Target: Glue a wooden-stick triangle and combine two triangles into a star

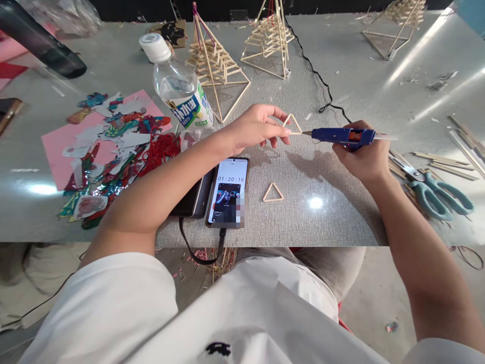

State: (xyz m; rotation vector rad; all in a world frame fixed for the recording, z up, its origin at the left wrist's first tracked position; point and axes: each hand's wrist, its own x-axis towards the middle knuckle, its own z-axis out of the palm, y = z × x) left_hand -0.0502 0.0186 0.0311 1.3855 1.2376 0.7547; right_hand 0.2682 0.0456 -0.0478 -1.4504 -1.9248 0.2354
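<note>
My left hand [261, 125] pinches a small triangle of thin wooden sticks [296, 123] above the table. In my right hand [366, 156] is a blue hot glue gun [339, 135], gripped around its handle, with a pale glue stick showing at its back end. The gun's nozzle meets the triangle's right corner, or is very close to it. A second wooden triangle [273, 192] lies flat on the table below my hands. Whether fresh glue is on the corner is too small to tell.
A smartphone [228, 192] showing a timer lies left of the loose triangle. A water bottle [182, 86] stands behind my left arm. Stick pyramids [217, 65] stand at the back. Scissors [435, 192] and loose sticks [447, 164] lie right. A black cord [314, 71] runs behind the gun.
</note>
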